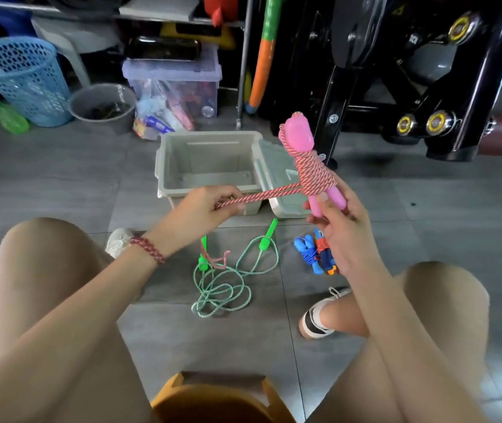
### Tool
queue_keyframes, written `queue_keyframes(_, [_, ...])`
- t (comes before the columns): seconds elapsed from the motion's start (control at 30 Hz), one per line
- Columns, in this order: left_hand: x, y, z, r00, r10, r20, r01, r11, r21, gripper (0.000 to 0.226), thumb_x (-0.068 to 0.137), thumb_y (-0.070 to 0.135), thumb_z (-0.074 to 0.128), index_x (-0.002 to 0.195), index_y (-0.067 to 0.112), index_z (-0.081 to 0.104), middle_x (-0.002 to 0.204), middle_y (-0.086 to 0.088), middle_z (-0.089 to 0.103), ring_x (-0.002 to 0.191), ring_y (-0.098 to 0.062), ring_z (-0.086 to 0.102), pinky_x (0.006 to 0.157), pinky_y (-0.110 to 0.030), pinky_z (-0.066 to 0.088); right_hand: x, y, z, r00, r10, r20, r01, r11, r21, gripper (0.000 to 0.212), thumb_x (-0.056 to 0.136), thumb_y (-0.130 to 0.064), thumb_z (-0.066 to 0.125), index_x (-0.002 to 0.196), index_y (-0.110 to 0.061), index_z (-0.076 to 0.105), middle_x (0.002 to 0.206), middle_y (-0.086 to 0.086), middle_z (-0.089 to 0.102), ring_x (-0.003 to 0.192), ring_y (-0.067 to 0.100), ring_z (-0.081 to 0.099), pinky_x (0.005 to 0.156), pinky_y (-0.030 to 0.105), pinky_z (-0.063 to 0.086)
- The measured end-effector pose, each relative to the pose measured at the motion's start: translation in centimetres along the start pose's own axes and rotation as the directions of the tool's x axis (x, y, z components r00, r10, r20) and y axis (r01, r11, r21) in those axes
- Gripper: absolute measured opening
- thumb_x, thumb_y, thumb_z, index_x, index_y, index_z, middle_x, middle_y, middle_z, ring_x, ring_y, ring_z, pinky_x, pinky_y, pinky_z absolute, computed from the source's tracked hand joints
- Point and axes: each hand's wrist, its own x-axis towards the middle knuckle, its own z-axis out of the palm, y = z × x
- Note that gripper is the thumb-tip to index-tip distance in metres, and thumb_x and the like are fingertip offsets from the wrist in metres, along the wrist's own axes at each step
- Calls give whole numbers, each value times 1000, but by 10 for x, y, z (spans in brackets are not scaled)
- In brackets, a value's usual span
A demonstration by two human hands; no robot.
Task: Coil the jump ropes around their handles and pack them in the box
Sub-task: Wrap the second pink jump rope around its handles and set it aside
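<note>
Over the floor tiles, head view: pink jump rope (313, 175) held up in front of the box, winding unfinished.
Rope build: two pink plastic handles (300, 137) side by side; red-and-white braided cord (268, 195) wound tightly round their middle, with a doubled strand running taut to the left.
Right hand (339, 236): grasps the handles' lower ends.
Left hand (204, 209): pinches the doubled strand.
Handling (judged): light; cord soft and limp, so the turns may slacken without tension; handles stiff and smooth, best gripped at the bare ends.
Box: open grey plastic box (164, 166) on the floor, lid (277, 178) at its right side; no rope inside.
Floor: green-handled rope (225, 288) lies loose; blue-and-orange rope (316, 254) is coiled.
Other containers: grey round bucket (103, 105) holds dark items; clear lidded tub (176, 83) holds packets.
</note>
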Motion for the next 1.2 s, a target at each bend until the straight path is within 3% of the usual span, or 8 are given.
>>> queue_keyframes(0.1, [-6,5,-2,998,28,-62,-25,999,46,26,94,34,54,69,29,53,50,5,47,47,-12,39,50,-31,34,1,-1,-3,998,-54,-38,45,977,-207,41,93,-2,54,132,-12,53,98,2,67,72,7,65,60,21,53])
queue_keyframes(0.27, [-16,22,-5,991,89,-100,-90,996,-7,36,91,40,48,60,22,47,48,7,30,47,-9,28,47,-22,23,2,6,-1,977,-211,-40,148,793,-591,48,89,-10,54,134,-27,51,106,-3,66,75,6,65,73,25,55])
queue_keyframes(0.37, [-22,30,-2,991,120,-57,-125,989,-76,38,89,46,47,57,25,46,49,-8,35,49,-22,31,49,-31,28,1,12,5,979,-204,-11,146,737,-660,50,87,-23,47,135,-34,48,108,-3,68,90,16,66,86,39,52])
queue_keyframes(0.53, [-28,39,5,988,154,15,-152,984,-98,41,89,50,43,59,22,48,51,-12,40,48,-26,35,49,-35,31,2,18,11,969,-246,-17,161,682,-713,48,93,-10,49,139,-25,47,88,-9,64,65,-3,56,66,18,39])
queue_keyframes(0.77, [-30,44,5,996,90,28,-82,974,-212,36,86,53,44,58,31,51,46,6,40,44,-9,32,45,-24,27,1,22,19,934,-350,77,288,606,-741,49,91,-13,51,140,-18,47,103,13,68,83,25,60,72,32,45])
queue_keyframes(0.9, [-31,44,2,986,156,-62,-148,982,121,48,81,62,43,58,20,45,46,-2,34,44,-12,30,46,-30,28,6,18,16,943,-281,179,310,538,-784,52,91,-5,53,139,-23,47,120,9,64,102,28,60,80,35,47])
queue_keyframes(1.03, [-32,44,-8,943,289,-163,-222,915,338,36,74,54,55,60,22,44,43,10,32,54,-13,39,44,-19,25,5,17,14,918,-183,351,395,474,-787,54,88,-1,53,137,-24,50,111,11,63,95,33,60,80,47,50])
queue_keyframes(1.2, [-29,41,-7,931,277,-239,-179,914,363,32,74,52,65,65,22,58,42,19,29,44,-4,33,47,-10,22,-7,9,13,849,52,527,450,452,-770,48,89,-5,56,133,-26,53,115,1,66,96,21,61,76,26,41])
